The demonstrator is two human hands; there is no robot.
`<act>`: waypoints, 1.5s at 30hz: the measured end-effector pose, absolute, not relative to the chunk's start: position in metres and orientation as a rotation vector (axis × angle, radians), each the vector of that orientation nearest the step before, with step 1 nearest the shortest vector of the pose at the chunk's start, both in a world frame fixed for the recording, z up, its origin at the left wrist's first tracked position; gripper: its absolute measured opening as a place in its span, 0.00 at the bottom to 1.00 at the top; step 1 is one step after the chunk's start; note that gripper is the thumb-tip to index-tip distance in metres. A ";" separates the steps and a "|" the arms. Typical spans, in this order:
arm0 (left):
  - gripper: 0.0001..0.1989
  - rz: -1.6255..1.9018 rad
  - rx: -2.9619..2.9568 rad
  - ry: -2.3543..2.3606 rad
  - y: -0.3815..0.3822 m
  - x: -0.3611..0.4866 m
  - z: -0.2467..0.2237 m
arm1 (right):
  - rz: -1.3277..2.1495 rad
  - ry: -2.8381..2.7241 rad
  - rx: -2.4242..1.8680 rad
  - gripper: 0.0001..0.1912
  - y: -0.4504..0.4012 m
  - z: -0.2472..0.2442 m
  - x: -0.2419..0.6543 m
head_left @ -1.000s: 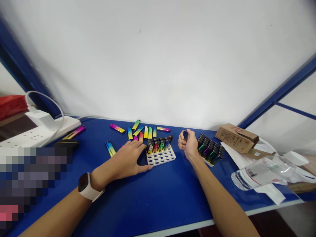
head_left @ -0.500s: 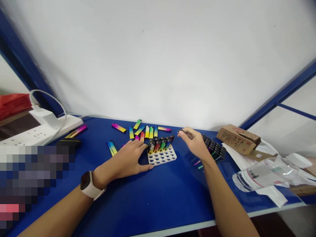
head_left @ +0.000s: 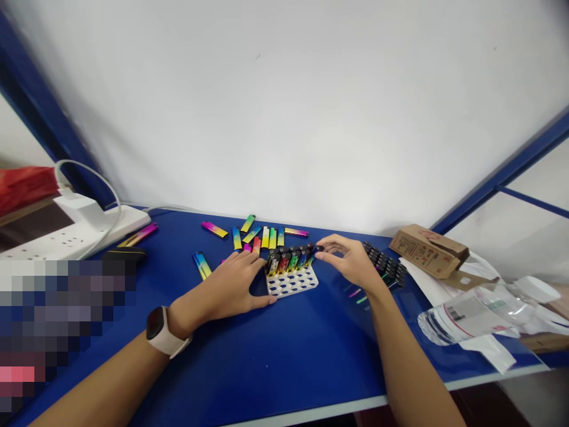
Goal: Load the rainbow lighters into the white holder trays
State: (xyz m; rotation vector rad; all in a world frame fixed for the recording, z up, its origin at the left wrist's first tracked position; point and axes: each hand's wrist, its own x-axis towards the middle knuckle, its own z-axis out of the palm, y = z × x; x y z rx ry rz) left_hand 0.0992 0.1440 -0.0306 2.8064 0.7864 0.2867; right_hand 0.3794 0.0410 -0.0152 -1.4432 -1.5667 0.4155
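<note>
A white perforated tray [head_left: 291, 283] sits on the blue table, with rows of colourful lighters [head_left: 293, 260] with black tops standing in its rear holes. My left hand [head_left: 235, 281], wearing a watch, holds the tray by its left side, the index finger at the rear corner and the thumb at the front. At the right end of the row, my right hand [head_left: 344, 258] pinches a lighter [head_left: 319, 249] by its dark top between thumb and fingers. The lighter's lower part is partly hidden, so I cannot tell how deep it sits in a hole.
Gradient-coloured lighter sleeves [head_left: 265, 237] lie scattered behind the tray. A block of black-topped lighters [head_left: 386, 265] stands beyond my right wrist. Further right are a cardboard box [head_left: 427, 252] and a plastic bottle [head_left: 471, 314] lying down. A white power strip [head_left: 128, 219] lies at left.
My right hand has moved left and slightly down, bringing the lighter to the right end of the row in the tray. My left hand stays at the tray.
</note>
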 end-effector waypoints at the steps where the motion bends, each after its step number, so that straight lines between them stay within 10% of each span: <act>1: 0.35 0.286 2.802 0.789 0.144 0.099 -0.031 | 0.414 -1.572 -1.440 0.10 0.041 -0.015 0.379; 23: 0.33 0.340 2.828 0.744 0.147 0.099 -0.035 | 0.358 -1.851 -1.802 0.37 0.099 -0.076 0.387; 45: 0.37 0.264 2.823 0.807 0.145 0.098 -0.033 | -0.036 -1.520 -1.906 0.06 0.062 -0.050 0.382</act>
